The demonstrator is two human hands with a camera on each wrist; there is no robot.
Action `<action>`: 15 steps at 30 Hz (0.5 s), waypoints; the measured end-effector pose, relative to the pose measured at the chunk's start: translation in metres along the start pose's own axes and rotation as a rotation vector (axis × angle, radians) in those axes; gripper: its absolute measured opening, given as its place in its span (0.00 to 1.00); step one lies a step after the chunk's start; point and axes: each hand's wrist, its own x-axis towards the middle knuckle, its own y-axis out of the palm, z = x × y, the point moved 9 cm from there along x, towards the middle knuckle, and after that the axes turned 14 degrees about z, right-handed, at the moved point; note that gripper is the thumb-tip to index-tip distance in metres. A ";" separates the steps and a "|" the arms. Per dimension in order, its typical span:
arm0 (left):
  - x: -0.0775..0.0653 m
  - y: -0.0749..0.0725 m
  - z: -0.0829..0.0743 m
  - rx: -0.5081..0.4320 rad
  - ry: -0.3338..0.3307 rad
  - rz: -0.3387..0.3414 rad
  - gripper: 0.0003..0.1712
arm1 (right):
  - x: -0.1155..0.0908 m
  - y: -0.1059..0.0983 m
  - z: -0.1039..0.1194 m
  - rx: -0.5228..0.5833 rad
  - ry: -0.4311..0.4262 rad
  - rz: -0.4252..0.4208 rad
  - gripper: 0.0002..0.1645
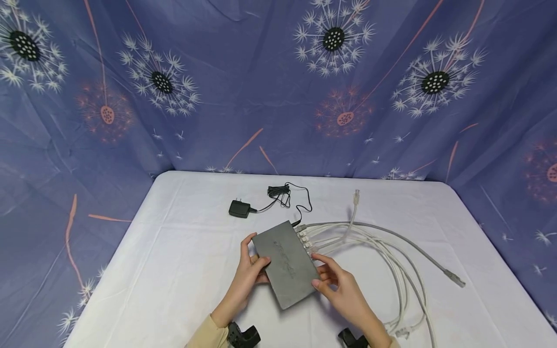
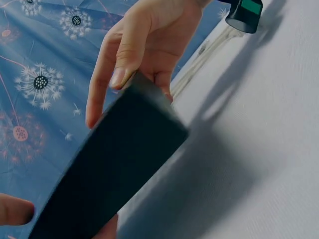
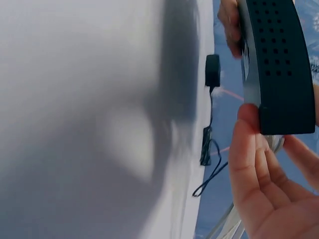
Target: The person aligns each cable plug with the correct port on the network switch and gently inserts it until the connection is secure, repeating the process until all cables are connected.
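A flat dark grey network switch [image 1: 285,266] is held tilted above the white table, its end with rows of small vent holes showing in the right wrist view. My left hand [image 1: 248,273] grips its left edge, thumb on the top face and other fingers beneath. On the opposite side, my right hand [image 1: 344,290] pinches the near right edge, with the thumb at the rim and the index finger beside the plugs. Several white network cables [image 1: 393,261] and one grey network cable [image 1: 404,239] run from the ports. A thin black power cord [image 1: 298,222] enters the same side.
A black power adapter [image 1: 239,209] lies at the back of the table [image 1: 174,270], its cord bundled [image 1: 278,192] beside it. Loose cable plugs [image 1: 454,278] rest to the right. Behind the table hangs a blue curtain [image 1: 261,96] with dandelion prints.
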 end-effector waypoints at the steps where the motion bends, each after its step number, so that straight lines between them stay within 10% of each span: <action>1: 0.000 0.000 0.001 0.008 0.001 0.009 0.41 | 0.000 -0.001 -0.002 -0.005 -0.009 0.006 0.31; 15: 0.004 0.001 0.007 0.044 0.047 0.050 0.32 | 0.002 -0.014 -0.014 -0.078 -0.092 0.031 0.31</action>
